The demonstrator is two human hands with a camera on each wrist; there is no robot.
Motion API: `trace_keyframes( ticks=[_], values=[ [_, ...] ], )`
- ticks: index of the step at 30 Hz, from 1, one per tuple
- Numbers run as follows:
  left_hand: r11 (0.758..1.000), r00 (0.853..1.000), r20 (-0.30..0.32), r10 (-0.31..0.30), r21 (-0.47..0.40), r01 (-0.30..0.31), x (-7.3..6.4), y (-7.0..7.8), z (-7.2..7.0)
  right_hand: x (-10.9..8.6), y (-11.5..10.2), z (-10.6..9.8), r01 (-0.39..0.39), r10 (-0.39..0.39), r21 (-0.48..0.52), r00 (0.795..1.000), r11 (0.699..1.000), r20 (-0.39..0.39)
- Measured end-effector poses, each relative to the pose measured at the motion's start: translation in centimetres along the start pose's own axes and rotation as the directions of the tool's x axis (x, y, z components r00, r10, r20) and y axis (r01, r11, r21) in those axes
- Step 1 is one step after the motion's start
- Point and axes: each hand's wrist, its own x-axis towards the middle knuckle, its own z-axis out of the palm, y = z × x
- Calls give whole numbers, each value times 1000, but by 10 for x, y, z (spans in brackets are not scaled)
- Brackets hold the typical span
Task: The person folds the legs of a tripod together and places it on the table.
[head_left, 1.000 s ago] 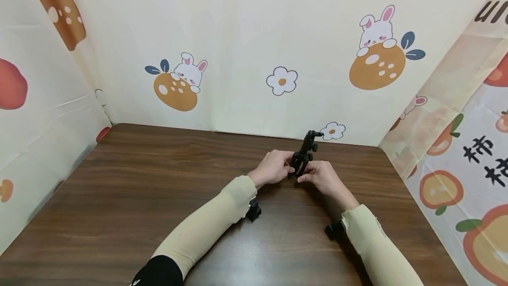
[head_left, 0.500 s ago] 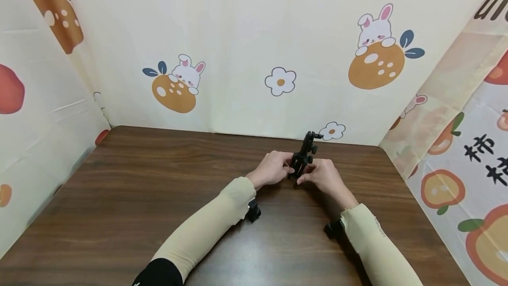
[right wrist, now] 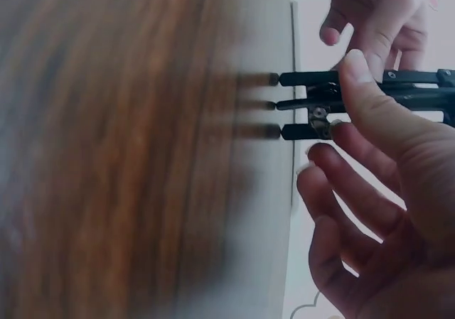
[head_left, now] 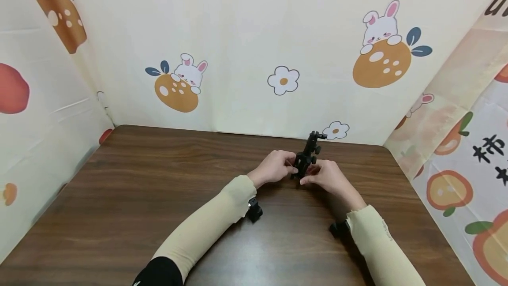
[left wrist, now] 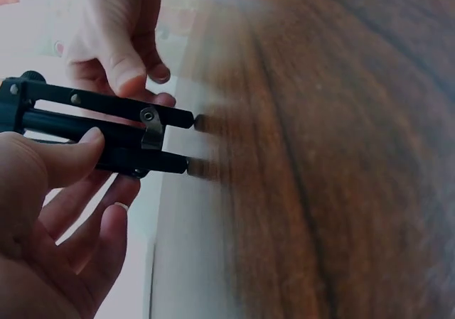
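Observation:
A small black tripod (head_left: 304,157) stands near the far edge of the table, its head on top leaning a little right. My left hand (head_left: 275,167) grips it from the left; the left wrist view has the thumb (left wrist: 75,155) laid across the tripod's legs (left wrist: 121,127). On the other side my right hand (head_left: 328,176) pinches a leg low down. In the right wrist view, the right thumb (right wrist: 362,84) presses on the legs (right wrist: 402,81), which lie nearly parallel, feet towards the tabletop. The remaining right fingers curve loosely below.
The brown wooden table (head_left: 158,189) runs under both forearms. A pale printed curtain (head_left: 238,56) rises right behind its far edge, with more cloth along the left and right sides. Each wrist carries a black camera (head_left: 254,210).
The gap seen between the tripod's legs one second ago has narrowed, and the legs look closer together. Both hands stay on it in nearly the same place.

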Motion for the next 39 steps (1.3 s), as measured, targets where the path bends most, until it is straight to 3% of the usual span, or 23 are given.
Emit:
trace_keyframes(
  ticks=[6,11,16,19,25,27,33,39],
  values=[
    [991,998,10,-56,-119,57,-1,-4,0,-8,3,-11,11,-15,154,1000,988,20],
    [978,996,17,-90,-189,91,-2,-9,3,-11,3,-22,6,-6,340,1000,941,-1],
    [967,994,23,-109,-229,111,-3,-9,5,-15,-1,-41,46,-15,421,997,906,-78],
    [963,993,25,-112,-245,115,-4,-11,7,-17,-9,-51,108,-42,507,989,855,-139],
    [953,992,25,-126,-274,128,-3,-15,11,-18,-38,-62,261,-109,663,959,701,-262],
    [953,991,27,-128,-272,130,-3,-15,11,-18,-47,-63,298,-122,671,947,679,-297],
    [963,993,26,-113,-242,116,-1,-16,13,-19,-66,-62,347,-166,628,929,696,-330],
    [973,995,-5,-97,-209,94,-2,-13,15,-19,-72,-60,374,-201,621,921,689,-333]
  ],
)
